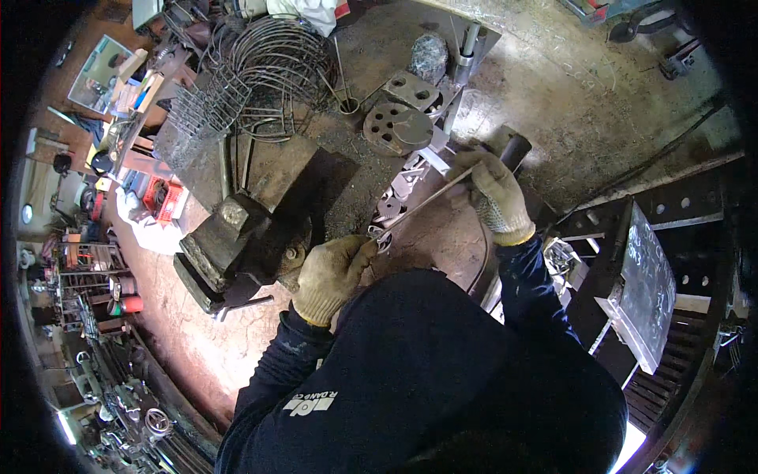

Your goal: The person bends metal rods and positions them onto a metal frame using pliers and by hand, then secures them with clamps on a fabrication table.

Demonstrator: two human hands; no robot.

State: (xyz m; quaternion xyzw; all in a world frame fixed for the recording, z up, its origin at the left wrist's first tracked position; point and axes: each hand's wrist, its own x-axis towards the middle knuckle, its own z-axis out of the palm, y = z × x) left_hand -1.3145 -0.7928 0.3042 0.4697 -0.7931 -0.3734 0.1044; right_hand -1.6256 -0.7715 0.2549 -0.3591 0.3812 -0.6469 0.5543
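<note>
1 thin rod (426, 204) is held slantwise above the floor (442, 245) | lower end is gripped by 1 gloved left hand (330, 272), upper by 1 gloved right hand (499, 193) | beyond, 1 perforated disc (407, 130) and 1 vise (229, 225) are seen

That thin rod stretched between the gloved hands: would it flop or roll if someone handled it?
The thin rod is probably stiff, as it runs straight between the left hand and right hand. Being slender, it's likely light. It might roll if round, though its cross-section is too small to tell.
</note>
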